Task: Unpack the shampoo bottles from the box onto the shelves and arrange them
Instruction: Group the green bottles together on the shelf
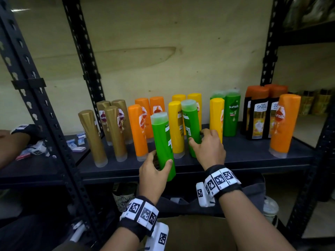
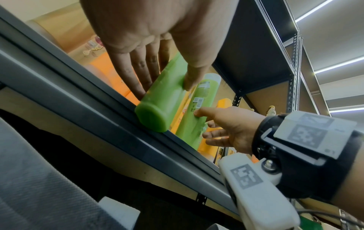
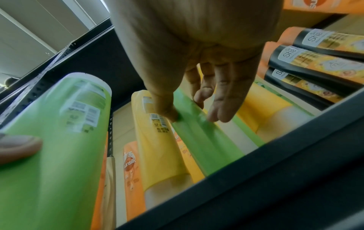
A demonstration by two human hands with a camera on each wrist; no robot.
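Location, as I see it through the head camera: a shop stockroom or retail storage area. Evidence:
- black slotted-steel racking [image 1: 45,113], boltless type, several bays side by side against a plain beige wall [image 1: 163,57];
- dark shelf board [image 1: 244,153] carrying shampoo bottles grouped by colour: gold [image 1: 116,131], orange [image 1: 137,131], yellow [image 1: 175,127], green [image 1: 232,115], black-labelled [image 1: 257,118];
- many identical units per brand, labels facing out;
- further bottles on the neighbouring bay [image 1: 315,102];
- ceiling strip lights [image 2: 334,65] in my left wrist view.
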